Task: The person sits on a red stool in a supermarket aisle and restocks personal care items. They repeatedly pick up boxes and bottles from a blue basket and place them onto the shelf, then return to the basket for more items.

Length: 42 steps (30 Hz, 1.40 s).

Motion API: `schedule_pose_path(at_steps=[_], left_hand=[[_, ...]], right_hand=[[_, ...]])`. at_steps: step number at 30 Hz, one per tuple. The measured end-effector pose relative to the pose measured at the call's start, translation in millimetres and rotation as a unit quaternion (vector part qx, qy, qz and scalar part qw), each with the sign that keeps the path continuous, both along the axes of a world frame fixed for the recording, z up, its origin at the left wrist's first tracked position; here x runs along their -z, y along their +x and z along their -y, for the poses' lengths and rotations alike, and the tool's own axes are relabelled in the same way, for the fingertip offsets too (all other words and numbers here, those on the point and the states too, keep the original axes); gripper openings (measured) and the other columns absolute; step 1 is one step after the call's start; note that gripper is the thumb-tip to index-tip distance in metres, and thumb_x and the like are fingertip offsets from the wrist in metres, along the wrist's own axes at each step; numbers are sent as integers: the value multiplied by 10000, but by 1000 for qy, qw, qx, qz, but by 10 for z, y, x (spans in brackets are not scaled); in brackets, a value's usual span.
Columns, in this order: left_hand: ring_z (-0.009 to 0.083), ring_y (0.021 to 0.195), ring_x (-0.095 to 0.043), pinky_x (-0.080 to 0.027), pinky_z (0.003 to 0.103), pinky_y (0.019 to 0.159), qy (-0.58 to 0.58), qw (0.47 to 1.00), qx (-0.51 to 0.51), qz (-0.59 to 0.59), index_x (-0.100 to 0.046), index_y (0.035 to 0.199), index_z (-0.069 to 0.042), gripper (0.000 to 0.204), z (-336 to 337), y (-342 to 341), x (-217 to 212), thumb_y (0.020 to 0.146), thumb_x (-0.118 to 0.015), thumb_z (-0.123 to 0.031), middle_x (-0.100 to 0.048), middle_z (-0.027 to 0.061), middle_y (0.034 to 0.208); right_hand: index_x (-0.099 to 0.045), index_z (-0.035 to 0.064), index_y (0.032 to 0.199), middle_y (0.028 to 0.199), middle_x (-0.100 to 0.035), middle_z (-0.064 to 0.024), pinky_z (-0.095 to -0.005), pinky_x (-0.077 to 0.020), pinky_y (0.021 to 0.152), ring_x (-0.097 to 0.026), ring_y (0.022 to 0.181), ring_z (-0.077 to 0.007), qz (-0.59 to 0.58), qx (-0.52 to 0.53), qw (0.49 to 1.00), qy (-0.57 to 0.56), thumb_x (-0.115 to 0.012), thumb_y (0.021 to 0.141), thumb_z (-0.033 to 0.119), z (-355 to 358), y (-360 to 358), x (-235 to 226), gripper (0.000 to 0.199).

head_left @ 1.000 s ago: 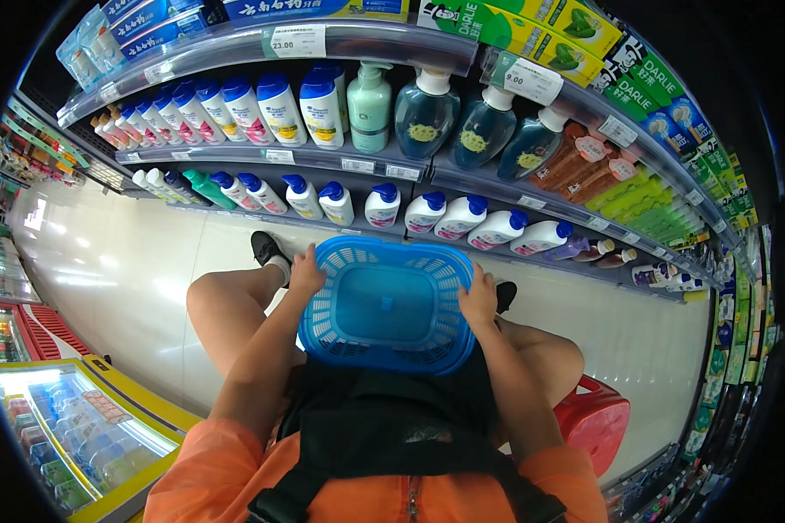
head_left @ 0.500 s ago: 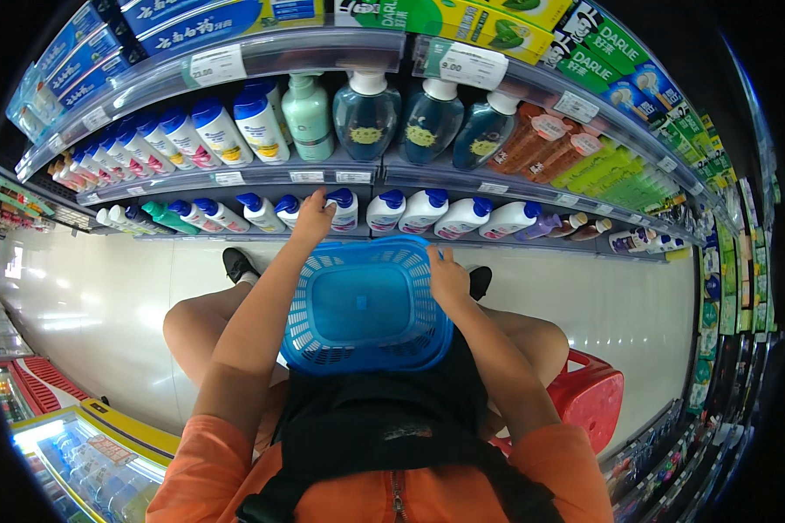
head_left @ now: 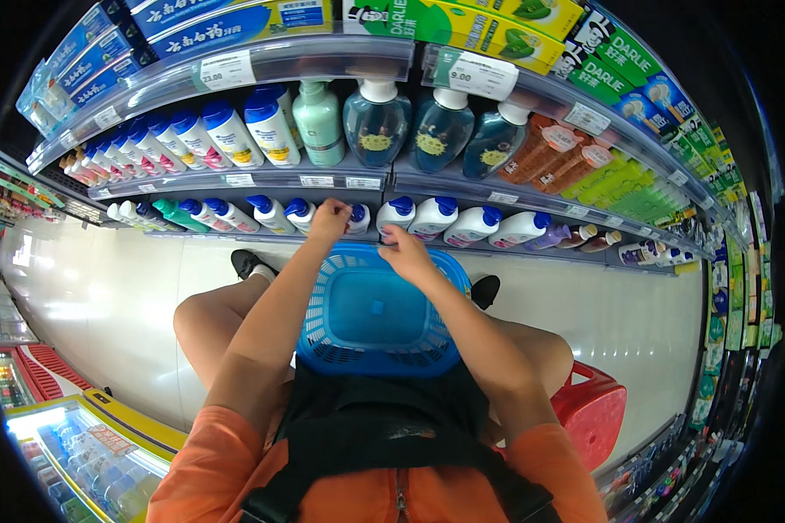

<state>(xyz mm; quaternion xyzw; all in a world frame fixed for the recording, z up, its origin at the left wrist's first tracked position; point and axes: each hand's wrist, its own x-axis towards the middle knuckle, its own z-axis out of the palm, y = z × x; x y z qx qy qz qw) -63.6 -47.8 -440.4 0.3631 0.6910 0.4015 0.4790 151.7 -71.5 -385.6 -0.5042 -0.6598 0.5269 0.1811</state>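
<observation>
My left hand [head_left: 329, 220] reaches to the lowest shelf, its fingers loosely bent and apart beside a white bottle with a blue cap [head_left: 358, 220]; I see no firm hold on it. My right hand [head_left: 404, 253] hovers over the far rim of a blue plastic basket [head_left: 317, 322], its thumb and fingers parted with nothing between them. The basket rests on my lap, and no goods show inside it. Just beyond the right hand stands another white bottle with a blue cap [head_left: 398, 213], in a row of similar ones.
Above runs a shelf with shampoo bottles [head_left: 218, 132], a green pump bottle [head_left: 318, 122] and dark blue bottles [head_left: 377, 122]. Toothpaste boxes [head_left: 227, 39] fill the top shelf. A red stool [head_left: 591, 410] is at my right, a glass-topped display case [head_left: 87, 444] at my left.
My right hand has left the basket's right rim and moved left and forward toward the bottles. The left hand has dropped slightly, still near the bottles. The view has shifted a little.
</observation>
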Motion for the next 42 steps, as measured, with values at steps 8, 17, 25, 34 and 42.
schedule_pose_path(at_steps=[8, 17, 25, 34, 42], left_hand=[[132, 647, -574, -485, 279, 582, -27, 991, 19, 127, -566, 925, -44, 135, 239, 131, -331, 977, -639, -145, -618, 56, 766], [121, 686, -592, -494, 265, 628, 36, 975, 76, 207, -589, 948, -15, 139, 980, 79, -1788, 979, -635, -142, -638, 57, 792], [136, 682, -626, -533, 263, 642, -60, 977, 78, 188, -605, 993, -23, 105, 1243, 139, -1081, 988, -615, -127, -657, 71, 830], [178, 723, -687, -591, 298, 637, -246, 955, -8, 165, -621, 1110, -23, 181, 1437, 224, 314, 946, -636, -98, -713, 117, 948], [190, 766, -680, -590, 318, 653, -264, 948, -31, 178, -594, 1211, -57, 289, 1563, 90, 562, 923, -613, -76, -705, 115, 1020]], right_hand=[[-314, 33, 1513, 1159, -660, -198, -415, -511, 873, -658, 1036, -340, 9, 43, 995, -93, -657, 826, 113, -220, -586, 211, 772], [-324, 21, 1496, 994, -686, -133, -334, -538, 772, -687, 876, -230, -50, -30, 994, 93, -638, 892, 68, 643, -193, -1230, 683], [-351, -29, 1472, 966, -708, -162, -405, -549, 765, -698, 851, -338, 31, -42, 998, 43, -623, 864, 97, 912, -144, -581, 678], [-111, 54, 1580, 1437, -477, -274, -449, -467, 999, -547, 1241, -423, 160, -132, 969, -135, -631, 843, 179, 930, -323, 737, 911], [-124, 109, 1592, 1546, -364, -227, -457, -461, 1022, -498, 1300, -421, 202, -207, 949, -129, -646, 875, 210, 997, -363, 828, 892]])
